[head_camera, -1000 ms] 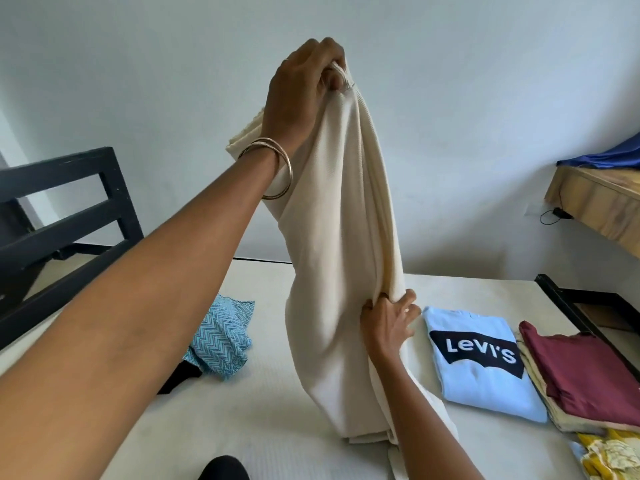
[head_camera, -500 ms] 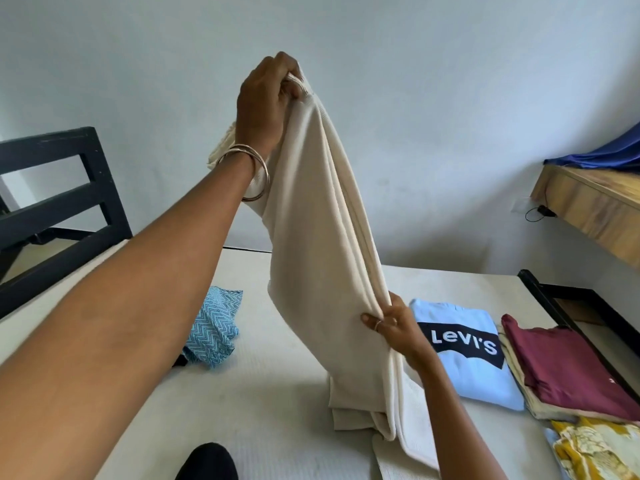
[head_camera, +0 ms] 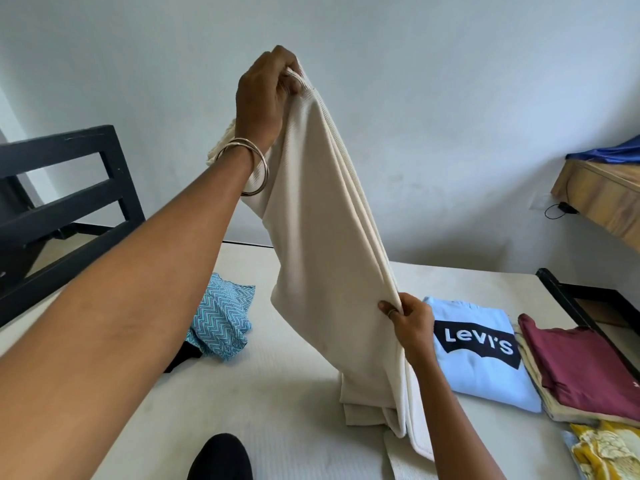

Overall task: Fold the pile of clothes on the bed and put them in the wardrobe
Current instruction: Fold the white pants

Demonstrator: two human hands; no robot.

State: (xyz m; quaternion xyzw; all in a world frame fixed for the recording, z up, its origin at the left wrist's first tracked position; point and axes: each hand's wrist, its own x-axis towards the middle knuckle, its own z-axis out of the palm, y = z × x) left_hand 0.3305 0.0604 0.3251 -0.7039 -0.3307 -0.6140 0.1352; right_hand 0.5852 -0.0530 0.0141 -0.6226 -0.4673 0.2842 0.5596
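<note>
Folding is approx. halfway, judging by the bed point(head_camera: 298, 427): a light-blue sweatshirt point(head_camera: 485, 368), a maroon top point(head_camera: 581, 362) w/ a beige piece under it, and a yellow item point(head_camera: 602, 452) lie folded at right. The left hand point(head_camera: 266, 95) grips the top of the cream garment point(head_camera: 329, 271), held up w/ its lower end on the bed; the right hand point(head_camera: 412, 320) pinches its edge lower down. Blue zigzag cloth point(head_camera: 221, 320) and sth. black beneath it remain unfolded. No wardrobe in view; nothing stored yet.
</note>
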